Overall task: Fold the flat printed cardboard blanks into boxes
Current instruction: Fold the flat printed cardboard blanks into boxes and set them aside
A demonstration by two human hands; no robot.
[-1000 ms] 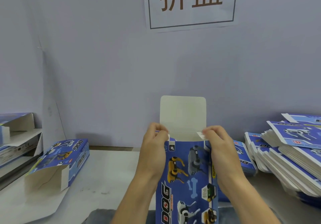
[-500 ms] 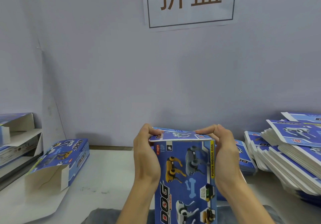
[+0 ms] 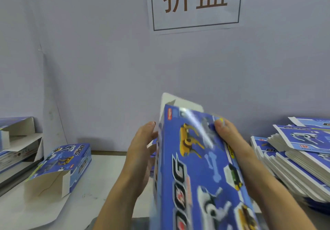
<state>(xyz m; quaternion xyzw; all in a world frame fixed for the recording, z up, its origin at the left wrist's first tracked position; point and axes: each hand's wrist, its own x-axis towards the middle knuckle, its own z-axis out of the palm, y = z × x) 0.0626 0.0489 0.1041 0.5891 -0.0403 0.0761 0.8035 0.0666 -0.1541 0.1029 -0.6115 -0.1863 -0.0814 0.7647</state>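
Item: dog-print box (image 3: 201, 167), raised above worktop's near edge | our right hand (image 3: 230, 138) fingers grasping it, left hand (image 3: 141, 151) fingers straight against its side | step: end-flap closing | next: we judge white flap (image 3: 180, 101) needs tucking.

Wall sign (image 3: 195, 5): brown characters "折盒" inside a thin frame. Below it, held box (image 3: 201, 167) reads "DOG". Left of that, folded box (image 3: 60, 165) "DOG"; right, blank stack (image 3: 303, 144) "TOP".

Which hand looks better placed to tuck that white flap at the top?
Probably the left hand: it lies open beside the box, just below the flap. The right hand grips the box.
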